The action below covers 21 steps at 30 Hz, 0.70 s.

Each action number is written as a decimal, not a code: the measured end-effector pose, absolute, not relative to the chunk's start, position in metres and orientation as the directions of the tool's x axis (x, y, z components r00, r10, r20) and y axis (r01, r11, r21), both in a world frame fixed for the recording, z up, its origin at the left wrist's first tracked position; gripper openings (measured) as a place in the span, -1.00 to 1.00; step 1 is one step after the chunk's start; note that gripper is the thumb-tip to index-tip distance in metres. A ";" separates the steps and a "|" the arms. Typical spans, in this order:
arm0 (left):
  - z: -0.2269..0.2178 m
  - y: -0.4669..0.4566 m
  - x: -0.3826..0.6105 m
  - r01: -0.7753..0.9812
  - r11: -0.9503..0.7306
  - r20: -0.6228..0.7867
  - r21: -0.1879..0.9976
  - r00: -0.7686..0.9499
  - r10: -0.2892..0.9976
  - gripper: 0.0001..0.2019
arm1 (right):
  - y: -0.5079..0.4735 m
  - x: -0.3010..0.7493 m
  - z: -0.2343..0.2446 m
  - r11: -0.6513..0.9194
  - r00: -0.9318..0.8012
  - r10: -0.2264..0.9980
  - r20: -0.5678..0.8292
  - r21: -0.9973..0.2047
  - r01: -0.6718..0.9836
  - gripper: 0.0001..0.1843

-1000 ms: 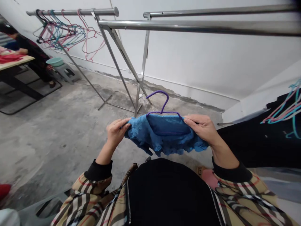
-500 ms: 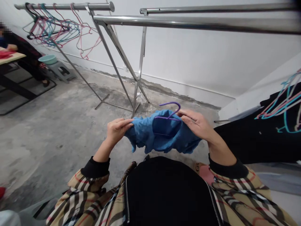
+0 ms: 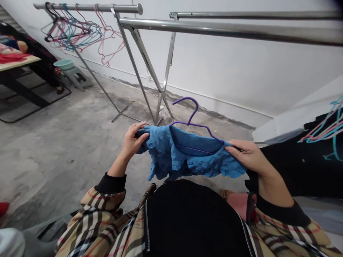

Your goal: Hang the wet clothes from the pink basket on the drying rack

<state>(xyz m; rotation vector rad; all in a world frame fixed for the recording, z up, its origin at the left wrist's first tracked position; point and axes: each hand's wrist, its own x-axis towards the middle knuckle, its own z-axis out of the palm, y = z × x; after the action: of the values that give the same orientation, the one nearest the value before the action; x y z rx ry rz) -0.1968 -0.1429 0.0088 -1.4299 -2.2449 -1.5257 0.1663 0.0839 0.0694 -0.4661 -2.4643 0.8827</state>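
A crumpled blue garment (image 3: 163, 150) hangs on a purple hanger (image 3: 193, 113) in front of my body. The hanger's hook stands up out of the wide neck opening, and its lower bar shows through that opening. My left hand (image 3: 132, 141) pinches the garment's left shoulder between thumb and fingers. At the other shoulder, close to the hanger's right arm, my right hand (image 3: 245, 153) grips the cloth. The hanger's ends are hidden under the fabric.
Ahead stands a metal clothes rack (image 3: 209, 26); pink, blue and black hangers (image 3: 77, 34) hang from another rail at left. More hangers (image 3: 328, 125) lie over black cloth (image 3: 284, 167) at right. A person (image 3: 34, 50) sits at a table (image 3: 20, 64) beside a basin (image 3: 63, 64).
My right hand has moved right and outward along the shoulder, away from the hook. The garment is spread wider, and the hanger has risen and shows more. My left hand still holds its side.
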 end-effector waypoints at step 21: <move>-0.021 -0.118 -0.217 0.501 0.240 0.350 0.831 -0.808 0.474 -0.51 | 0.089 0.216 0.081 0.715 -0.645 0.635 0.425 -0.639 0.284 -0.87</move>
<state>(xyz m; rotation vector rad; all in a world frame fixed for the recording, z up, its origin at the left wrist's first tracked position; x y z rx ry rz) -0.2167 -0.1180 -0.0212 -0.9653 -2.4531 -1.6612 0.2159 0.0886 0.0810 -0.6944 -2.2683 0.7026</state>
